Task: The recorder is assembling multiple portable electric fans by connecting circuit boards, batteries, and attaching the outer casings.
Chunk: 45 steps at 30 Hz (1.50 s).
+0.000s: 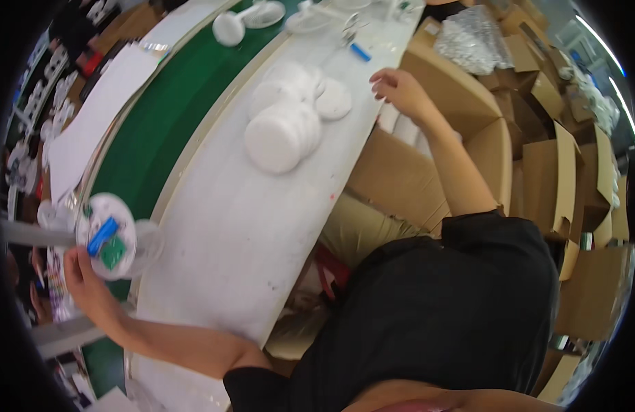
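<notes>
My left hand (84, 276) is closed on the lower left rim of a white round housing (124, 255), over the far side of the green belt. In that housing lie a blue cylindrical battery-like part (102, 235) and a green circuit board (113, 253). A clear round cover (148, 248) touches or sits just beside it. My right hand (400, 90) hangs past the table's right edge, fingers loosely bent and apart, with nothing seen in it. Closest to it are a blue cylinder (360, 52) and a white disc (334, 99) by several stacked white discs (276, 143).
A pale worktable (221, 275) runs beside a green conveyor belt (153, 134). More white round parts (229, 29) stand at the far end. An open cardboard box (400, 175) holding white items adjoins the table on the right. Bubble wrap (474, 41) and other boxes (547, 182) lie beyond.
</notes>
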Each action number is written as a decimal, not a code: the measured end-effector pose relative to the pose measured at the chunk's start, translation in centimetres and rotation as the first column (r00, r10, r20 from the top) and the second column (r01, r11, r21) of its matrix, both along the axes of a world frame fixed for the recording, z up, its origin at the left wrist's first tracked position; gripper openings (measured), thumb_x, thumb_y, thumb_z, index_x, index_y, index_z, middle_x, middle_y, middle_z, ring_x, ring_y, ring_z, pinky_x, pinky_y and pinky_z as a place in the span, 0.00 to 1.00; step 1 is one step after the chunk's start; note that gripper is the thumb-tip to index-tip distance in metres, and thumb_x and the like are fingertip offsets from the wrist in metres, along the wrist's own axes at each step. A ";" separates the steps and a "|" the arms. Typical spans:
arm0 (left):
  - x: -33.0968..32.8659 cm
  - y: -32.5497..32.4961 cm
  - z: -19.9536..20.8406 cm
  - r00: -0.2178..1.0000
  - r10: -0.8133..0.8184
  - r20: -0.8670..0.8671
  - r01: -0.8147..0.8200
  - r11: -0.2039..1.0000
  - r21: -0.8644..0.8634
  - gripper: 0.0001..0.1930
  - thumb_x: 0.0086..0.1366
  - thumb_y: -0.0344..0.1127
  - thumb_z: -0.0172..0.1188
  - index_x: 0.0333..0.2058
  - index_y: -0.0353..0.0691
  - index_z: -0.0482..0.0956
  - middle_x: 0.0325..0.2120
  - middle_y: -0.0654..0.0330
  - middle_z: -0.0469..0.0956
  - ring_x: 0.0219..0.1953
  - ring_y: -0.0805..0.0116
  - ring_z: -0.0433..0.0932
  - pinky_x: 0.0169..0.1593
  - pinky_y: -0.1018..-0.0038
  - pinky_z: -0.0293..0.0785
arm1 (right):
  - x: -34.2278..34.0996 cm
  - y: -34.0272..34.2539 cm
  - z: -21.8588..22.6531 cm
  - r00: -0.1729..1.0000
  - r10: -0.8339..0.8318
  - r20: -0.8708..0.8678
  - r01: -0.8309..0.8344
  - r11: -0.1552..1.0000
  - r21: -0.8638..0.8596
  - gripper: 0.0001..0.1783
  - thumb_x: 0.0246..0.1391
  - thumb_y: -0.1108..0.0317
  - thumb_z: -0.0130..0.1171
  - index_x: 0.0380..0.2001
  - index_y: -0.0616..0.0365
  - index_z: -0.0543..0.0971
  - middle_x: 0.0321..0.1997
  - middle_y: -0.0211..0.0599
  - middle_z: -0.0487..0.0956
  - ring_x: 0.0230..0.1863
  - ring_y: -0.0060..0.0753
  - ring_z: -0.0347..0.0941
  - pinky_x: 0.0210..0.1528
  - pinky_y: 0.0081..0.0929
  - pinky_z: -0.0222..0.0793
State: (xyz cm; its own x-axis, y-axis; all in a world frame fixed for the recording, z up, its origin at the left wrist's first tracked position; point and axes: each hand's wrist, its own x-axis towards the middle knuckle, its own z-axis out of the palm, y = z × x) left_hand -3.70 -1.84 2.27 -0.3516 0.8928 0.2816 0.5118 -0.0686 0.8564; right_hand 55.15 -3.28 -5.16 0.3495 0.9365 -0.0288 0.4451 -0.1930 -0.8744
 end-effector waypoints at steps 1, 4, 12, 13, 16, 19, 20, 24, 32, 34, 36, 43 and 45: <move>-0.1 -0.1 0.1 0.998 -0.014 0.056 0.015 1.000 -0.009 0.06 0.70 0.34 0.54 0.35 0.39 0.75 0.32 0.67 0.75 0.35 0.79 0.69 0.43 0.84 0.65 | -1.7 0.2 0.2 0.998 0.054 0.019 -0.054 0.998 0.012 0.12 0.56 0.71 0.56 0.43 0.62 0.80 0.34 0.32 0.79 0.34 0.23 0.74 0.37 0.19 0.69; -0.5 -0.4 0.1 0.991 -0.058 0.122 0.058 0.998 0.004 0.05 0.69 0.33 0.53 0.37 0.39 0.76 0.34 0.66 0.75 0.36 0.78 0.69 0.44 0.84 0.65 | -6.9 -0.3 1.3 0.927 0.207 0.313 -0.236 0.970 0.060 0.11 0.56 0.73 0.56 0.42 0.62 0.80 0.32 0.31 0.79 0.32 0.23 0.73 0.38 0.19 0.69; -1.9 -0.7 0.0 0.963 -0.153 0.221 0.160 0.987 -0.018 0.06 0.69 0.30 0.51 0.39 0.39 0.77 0.37 0.64 0.76 0.38 0.77 0.71 0.44 0.84 0.67 | -17.0 1.5 -0.1 0.509 -0.200 0.837 -0.457 0.761 0.460 0.15 0.53 0.73 0.57 0.45 0.60 0.81 0.37 0.40 0.78 0.36 0.36 0.75 0.41 0.24 0.70; -1.9 -0.7 0.0 0.972 -0.129 0.197 0.135 0.991 -0.020 0.06 0.69 0.30 0.51 0.39 0.39 0.77 0.37 0.64 0.76 0.38 0.77 0.71 0.44 0.84 0.67 | -17.4 1.8 -0.2 0.512 -0.214 0.832 -0.463 0.747 0.477 0.15 0.53 0.73 0.57 0.45 0.60 0.80 0.38 0.41 0.78 0.36 0.37 0.75 0.41 0.24 0.70; -2.1 -0.7 -0.3 0.979 -0.114 0.169 0.112 0.994 0.019 0.06 0.68 0.30 0.52 0.40 0.39 0.77 0.37 0.64 0.76 0.38 0.76 0.71 0.45 0.83 0.68 | -18.2 2.0 -0.1 0.517 -0.159 0.841 -0.511 0.731 0.452 0.18 0.51 0.70 0.60 0.48 0.59 0.79 0.41 0.45 0.78 0.39 0.41 0.75 0.45 0.27 0.71; -2.6 -0.6 -0.5 0.982 -0.105 0.160 0.101 0.994 0.032 0.06 0.68 0.29 0.53 0.40 0.39 0.77 0.37 0.63 0.76 0.39 0.76 0.72 0.45 0.83 0.68 | -19.0 2.1 0.8 0.566 0.059 0.822 -0.559 0.760 0.331 0.21 0.50 0.69 0.61 0.49 0.59 0.79 0.42 0.46 0.78 0.40 0.43 0.75 0.47 0.29 0.71; -2.8 -0.5 -0.6 0.979 -0.116 0.165 0.112 0.993 0.035 0.06 0.68 0.29 0.53 0.40 0.39 0.77 0.38 0.62 0.76 0.39 0.75 0.73 0.45 0.83 0.69 | -19.3 2.2 1.2 0.595 0.242 0.766 -0.591 0.778 0.212 0.22 0.49 0.69 0.61 0.50 0.59 0.78 0.42 0.47 0.78 0.40 0.44 0.75 0.48 0.30 0.71; -3.4 -0.3 -1.0 0.971 -0.119 0.206 0.107 0.992 0.070 0.07 0.67 0.27 0.55 0.42 0.38 0.78 0.39 0.59 0.77 0.39 0.74 0.75 0.46 0.82 0.71 | -20.2 2.6 2.9 0.573 0.587 0.572 -0.660 0.744 -0.102 0.25 0.48 0.70 0.62 0.52 0.58 0.77 0.45 0.47 0.79 0.42 0.47 0.75 0.50 0.34 0.71; -2.2 1.3 -1.7 0.912 -0.147 0.383 0.002 0.935 0.354 0.22 0.65 0.23 0.58 0.58 0.36 0.73 0.38 0.49 0.81 0.40 0.66 0.79 0.48 0.77 0.79 | -20.1 1.3 0.6 0.732 0.492 0.471 -0.626 0.759 0.180 0.29 0.44 0.73 0.61 0.54 0.55 0.73 0.44 0.40 0.81 0.43 0.40 0.76 0.50 0.33 0.71; -1.6 2.5 -2.7 0.901 -0.056 0.430 -0.072 0.959 0.275 0.24 0.64 0.21 0.56 0.60 0.36 0.71 0.37 0.48 0.82 0.40 0.66 0.80 0.47 0.77 0.80 | -19.7 0.3 -0.3 0.808 0.443 0.389 -0.533 0.831 0.159 0.26 0.44 0.73 0.62 0.51 0.55 0.73 0.44 0.40 0.80 0.44 0.39 0.75 0.51 0.31 0.71; -1.2 3.7 -3.8 0.915 -0.052 0.400 -0.055 0.966 0.252 0.24 0.64 0.20 0.56 0.60 0.36 0.72 0.36 0.49 0.82 0.38 0.68 0.79 0.45 0.78 0.80 | -18.7 -0.4 -0.3 0.835 0.447 0.322 -0.494 0.866 0.081 0.28 0.44 0.73 0.61 0.53 0.55 0.73 0.46 0.40 0.80 0.44 0.40 0.75 0.51 0.31 0.71; 0.2 3.7 -4.4 0.919 -0.050 0.391 -0.062 0.961 0.270 0.23 0.61 0.18 0.54 0.55 0.39 0.77 0.29 0.60 0.82 0.24 0.81 0.70 0.26 0.86 0.66 | -22.1 1.4 2.5 0.781 0.614 0.113 -0.624 0.763 0.170 0.27 0.49 0.74 0.59 0.56 0.59 0.71 0.46 0.44 0.78 0.41 0.36 0.75 0.46 0.27 0.73; 1.2 3.4 -3.8 0.908 -0.031 0.417 -0.091 0.959 0.269 0.23 0.61 0.18 0.53 0.55 0.39 0.77 0.30 0.58 0.83 0.24 0.80 0.71 0.27 0.86 0.67 | -25.6 3.1 3.8 0.767 0.619 -0.170 -0.592 0.784 0.185 0.26 0.51 0.74 0.59 0.56 0.60 0.71 0.47 0.45 0.78 0.43 0.35 0.75 0.46 0.26 0.73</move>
State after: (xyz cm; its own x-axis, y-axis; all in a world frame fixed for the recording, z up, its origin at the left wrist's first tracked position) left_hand -2.48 1.59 -1.50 -0.5155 0.7875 0.3377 0.1213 -0.3231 0.9386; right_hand 29.53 -0.19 -1.33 -0.2937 0.9520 0.0858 0.2391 0.1601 -0.9577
